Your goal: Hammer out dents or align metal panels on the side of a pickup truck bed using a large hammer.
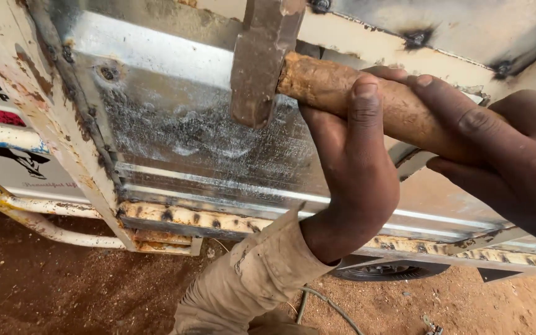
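Hands, left [348, 180] and right [497, 149], both wrap tight around 1 hammer handle [342, 93] (head [262, 56] against metal panel [175, 130]).

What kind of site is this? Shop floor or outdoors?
Probably an open-air vehicle body repair yard: bare red dirt ground, a rusty welded metal body panel with a tyre beneath, and both hands gripping a hammer.

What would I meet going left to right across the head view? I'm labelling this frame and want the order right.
White pipe bumper → rusty welded post → hammer head → left hand → right hand. The wooden handle spans both hands, so I leave it unplaced.
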